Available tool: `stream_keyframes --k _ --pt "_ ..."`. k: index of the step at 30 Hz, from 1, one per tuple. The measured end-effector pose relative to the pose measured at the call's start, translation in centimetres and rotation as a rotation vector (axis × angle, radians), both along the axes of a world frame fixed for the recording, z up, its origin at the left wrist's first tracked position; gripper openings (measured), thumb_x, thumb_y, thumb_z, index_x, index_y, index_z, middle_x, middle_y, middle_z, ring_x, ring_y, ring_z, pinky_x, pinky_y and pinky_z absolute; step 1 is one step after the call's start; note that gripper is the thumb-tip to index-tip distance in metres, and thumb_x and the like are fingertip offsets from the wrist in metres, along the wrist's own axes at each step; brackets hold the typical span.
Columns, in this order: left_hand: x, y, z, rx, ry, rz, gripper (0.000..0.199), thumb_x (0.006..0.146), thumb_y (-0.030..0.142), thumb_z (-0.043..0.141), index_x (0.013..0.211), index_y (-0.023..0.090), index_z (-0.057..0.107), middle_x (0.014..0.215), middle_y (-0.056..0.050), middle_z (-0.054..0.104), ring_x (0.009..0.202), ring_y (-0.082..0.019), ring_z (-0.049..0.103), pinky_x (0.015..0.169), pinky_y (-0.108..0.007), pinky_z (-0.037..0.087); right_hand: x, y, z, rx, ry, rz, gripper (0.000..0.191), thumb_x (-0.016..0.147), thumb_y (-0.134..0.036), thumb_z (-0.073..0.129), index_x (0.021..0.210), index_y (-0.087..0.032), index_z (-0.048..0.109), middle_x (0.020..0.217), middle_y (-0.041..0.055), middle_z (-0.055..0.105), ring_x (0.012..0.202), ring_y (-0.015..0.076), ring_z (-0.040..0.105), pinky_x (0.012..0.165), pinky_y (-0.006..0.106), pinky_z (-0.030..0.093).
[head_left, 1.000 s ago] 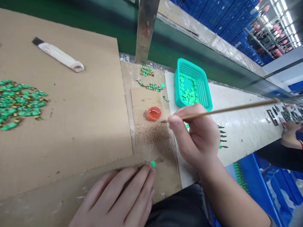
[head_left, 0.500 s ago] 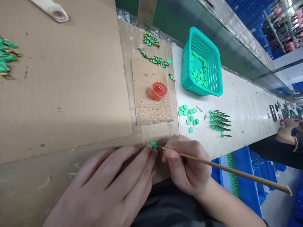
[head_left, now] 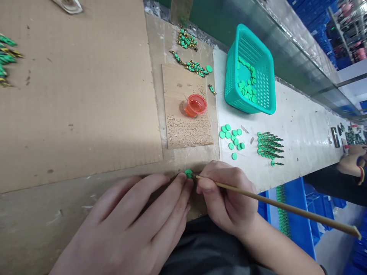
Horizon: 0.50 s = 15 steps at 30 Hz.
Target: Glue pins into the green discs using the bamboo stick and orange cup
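At the table's near edge, my left hand (head_left: 137,225) holds a small green disc (head_left: 188,173) at its fingertips, the fingers close together. My right hand (head_left: 228,194) pinches a thin wooden stick (head_left: 286,207) near its narrow end. That end points left at the disc; whether it touches cannot be made out. The stick's thick end reaches out to the right. Beyond my hands, a small red cup (head_left: 196,105) with liquid in it stands on a speckled cardboard piece (head_left: 187,133). Several loose green discs (head_left: 231,146) lie to the right of it.
A teal basket (head_left: 250,105) holds more green discs. Rows of green discs with dark twisted pieces (head_left: 269,145) lie to its near right. Small green-and-yellow pieces (head_left: 196,68) are heaped behind the cup. Cardboard (head_left: 86,95) covers the left. Another person's hand (head_left: 351,160) is at far right.
The view has shifted slightly, so the table things sit a little further right and higher. The disc has turned slightly under my left fingertips, and the stick stays in my right hand.
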<state>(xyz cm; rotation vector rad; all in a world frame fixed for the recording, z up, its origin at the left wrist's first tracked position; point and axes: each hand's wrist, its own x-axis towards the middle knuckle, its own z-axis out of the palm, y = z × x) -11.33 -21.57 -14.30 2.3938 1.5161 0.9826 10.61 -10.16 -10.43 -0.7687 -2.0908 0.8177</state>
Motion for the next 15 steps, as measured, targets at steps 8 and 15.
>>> stream_keyframes --k 8,15 --pt "-0.08 -0.21 0.00 0.002 0.016 -0.001 0.043 0.121 0.029 0.060 0.158 0.026 0.081 0.165 -0.003 0.082 0.154 -0.035 0.073 0.145 -0.059 0.050 -0.14 0.12 -0.08 -0.009 0.017 -0.009 0.019 0.115 -0.013 0.074 0.118 -0.030 0.067 0.087 -0.0023 0.077 0.069 0.0183 0.072 0.064 0.033 0.065" --pt "-0.06 -0.02 -0.01 0.015 0.035 0.018 0.043 0.119 0.030 0.063 0.157 0.029 0.084 0.172 -0.003 0.078 0.151 -0.036 0.076 0.133 -0.057 0.062 0.05 0.44 0.54 0.031 0.097 -0.082 0.016 0.120 -0.017 0.070 0.125 -0.031 0.071 0.089 -0.0003 0.078 0.069 0.0198 0.075 0.063 0.037 0.067"
